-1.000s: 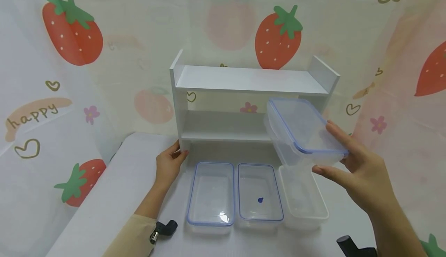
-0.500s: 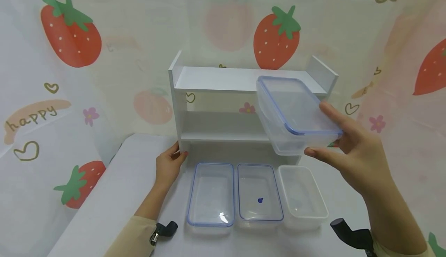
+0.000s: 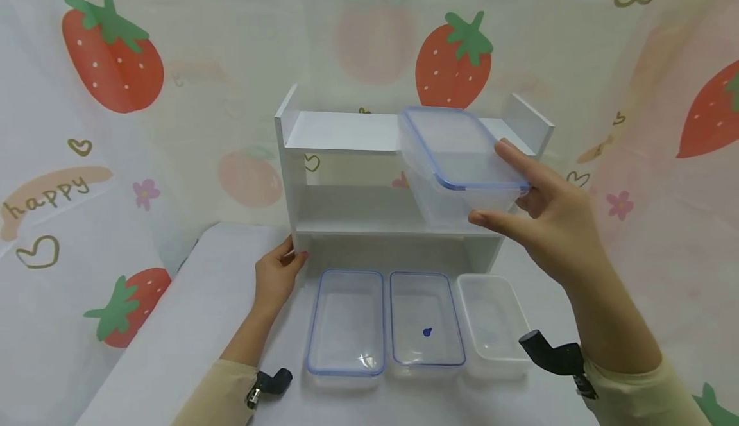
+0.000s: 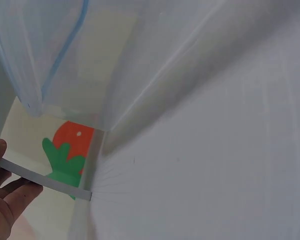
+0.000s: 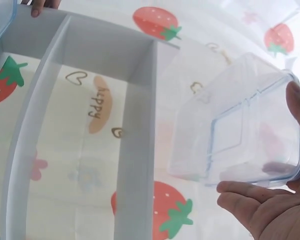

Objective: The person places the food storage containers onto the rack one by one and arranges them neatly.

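In the head view my right hand [image 3: 554,221] grips a clear lidded food container [image 3: 462,156] by its near right corner, thumb under the lid rim and fingers along the far side. The container is in the air, tilted, in front of the upper right of a white shelf unit [image 3: 346,132]. In the right wrist view the held container [image 5: 230,130] shows its clear side, beside the shelf. My left hand [image 3: 279,275] pinches the lower left side panel of the shelf; the left wrist view shows thumb and fingers [image 4: 25,197] on either side of the panel edge.
On the white table, before the shelf, stand two blue-rimmed containers, a left one [image 3: 346,323] and a middle one [image 3: 427,310], and a frosted container [image 3: 496,323] on the right. Behind hangs a strawberry-print cloth [image 3: 219,79].
My right hand has raised the container and carried it leftward, from above the frosted container to before the shelf's top board. The left hand stays on the side panel.
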Action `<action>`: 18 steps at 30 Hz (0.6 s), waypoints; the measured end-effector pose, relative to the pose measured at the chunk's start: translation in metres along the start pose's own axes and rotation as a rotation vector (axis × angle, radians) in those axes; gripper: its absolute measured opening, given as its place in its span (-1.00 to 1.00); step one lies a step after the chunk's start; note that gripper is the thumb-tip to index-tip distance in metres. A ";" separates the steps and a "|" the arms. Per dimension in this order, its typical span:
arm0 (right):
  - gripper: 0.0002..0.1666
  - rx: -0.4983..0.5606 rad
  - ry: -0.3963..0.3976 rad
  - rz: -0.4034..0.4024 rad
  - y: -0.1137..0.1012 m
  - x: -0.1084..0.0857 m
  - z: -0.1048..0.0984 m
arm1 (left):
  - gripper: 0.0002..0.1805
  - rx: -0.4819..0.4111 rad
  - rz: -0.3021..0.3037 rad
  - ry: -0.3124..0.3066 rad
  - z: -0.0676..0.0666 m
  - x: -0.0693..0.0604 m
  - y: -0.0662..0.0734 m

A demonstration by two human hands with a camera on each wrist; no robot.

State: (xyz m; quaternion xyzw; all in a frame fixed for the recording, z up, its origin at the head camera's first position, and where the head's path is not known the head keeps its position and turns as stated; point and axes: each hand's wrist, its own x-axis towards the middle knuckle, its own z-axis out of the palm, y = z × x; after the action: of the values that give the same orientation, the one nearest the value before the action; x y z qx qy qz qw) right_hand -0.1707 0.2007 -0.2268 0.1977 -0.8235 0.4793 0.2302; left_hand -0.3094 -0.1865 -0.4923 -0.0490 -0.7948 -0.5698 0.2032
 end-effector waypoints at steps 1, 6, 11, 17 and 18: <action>0.07 -0.002 -0.005 0.017 -0.001 0.003 0.001 | -0.44 0.000 -0.004 -0.002 0.000 0.000 0.001; 0.07 0.023 -0.024 0.054 -0.002 0.018 0.009 | -0.44 0.006 -0.017 0.002 -0.001 0.000 0.003; 0.06 0.052 -0.025 0.058 -0.003 0.030 0.018 | -0.44 0.007 -0.026 0.003 -0.001 0.000 0.002; 0.05 0.013 -0.026 0.081 -0.004 0.045 0.027 | -0.44 -0.019 -0.016 0.004 0.001 -0.001 0.001; 0.06 0.021 -0.030 0.077 -0.004 0.048 0.029 | -0.44 -0.019 -0.013 0.008 0.001 -0.001 0.000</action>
State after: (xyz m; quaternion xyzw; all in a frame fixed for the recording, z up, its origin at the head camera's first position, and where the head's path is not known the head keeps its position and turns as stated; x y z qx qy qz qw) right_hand -0.2131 0.1682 -0.2092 0.1754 -0.8287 0.4936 0.1972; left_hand -0.3087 -0.1853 -0.4928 -0.0435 -0.7889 -0.5787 0.2022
